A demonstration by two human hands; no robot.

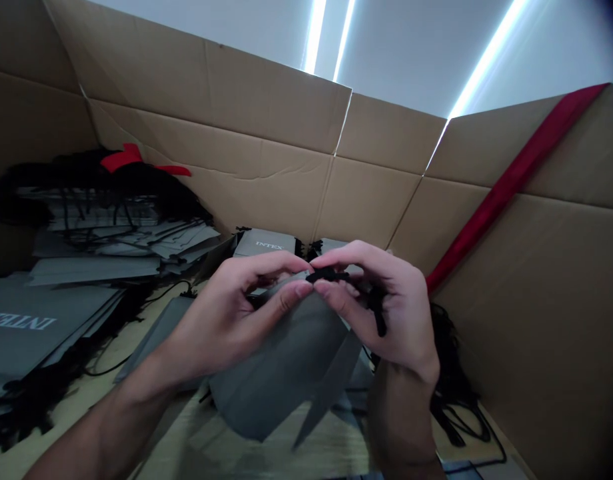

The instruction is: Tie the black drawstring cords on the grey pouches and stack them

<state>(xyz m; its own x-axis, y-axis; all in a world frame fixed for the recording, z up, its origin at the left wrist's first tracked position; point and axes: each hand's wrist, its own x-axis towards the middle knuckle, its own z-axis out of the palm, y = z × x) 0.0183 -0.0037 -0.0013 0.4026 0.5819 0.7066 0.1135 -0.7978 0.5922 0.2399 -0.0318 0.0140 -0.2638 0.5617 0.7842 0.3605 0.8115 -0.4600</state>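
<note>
Pinching black cord (pixel 329 274) against smooth, curved grey sheet (pixel 281 367) with left hand (pixel 241 307) and right hand (pixel 399 300), over pale worktop (pixel 191 433) walled by creased cardboard (pixel 236 133).

Grey bag (pixel 281 360): bowed, hanging aslant, lower corners free. Black cord (pixel 329 274): bunched at bag's top, pinched between left hand (pixel 226 323) and right hand (pixel 404 303).

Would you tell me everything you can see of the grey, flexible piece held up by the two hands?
The thin, matte grey piece looks like fabric or soft sheeting, with no print on the side shown. It hangs curved over the pale tabletop, a narrow pointed flap splaying at lower right. The left hand and right hand pinch a black cord at its upper end; the attachment is hidden.
</note>
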